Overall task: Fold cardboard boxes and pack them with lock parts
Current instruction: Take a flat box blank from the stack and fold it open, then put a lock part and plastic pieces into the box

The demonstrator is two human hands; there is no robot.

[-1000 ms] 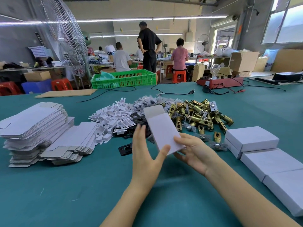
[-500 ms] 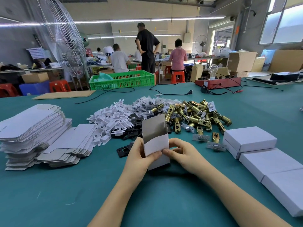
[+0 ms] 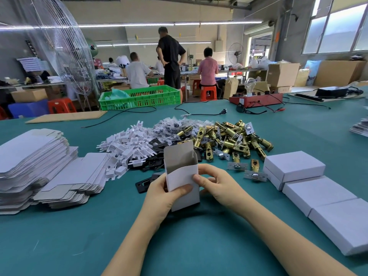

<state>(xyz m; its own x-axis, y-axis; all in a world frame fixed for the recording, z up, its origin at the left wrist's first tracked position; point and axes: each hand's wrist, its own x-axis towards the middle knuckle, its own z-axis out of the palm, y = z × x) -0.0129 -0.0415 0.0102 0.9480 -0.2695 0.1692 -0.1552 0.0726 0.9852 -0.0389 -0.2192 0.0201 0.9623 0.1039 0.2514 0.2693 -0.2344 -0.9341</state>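
A small white cardboard box (image 3: 182, 177) stands upright on the green table, its top open and one flap sticking up. My left hand (image 3: 165, 193) grips its left side, with the thumb lying across the front. My right hand (image 3: 214, 184) holds the right edge, thumb on the front corner and fingers curled behind. Beyond the box lie a heap of brass lock latches (image 3: 229, 140), white plastic pieces (image 3: 127, 145) and black plates (image 3: 143, 183).
Stacks of flat box blanks (image 3: 39, 166) lie at the left. Three closed white boxes (image 3: 316, 188) sit at the right. Farther back are a green crate (image 3: 143, 97), a red tester (image 3: 256, 99), cables, and people at another bench.
The flat blank that was held tilted in the air has been opened into a box shape and set upright on the table. Both hands came down and closer to me.
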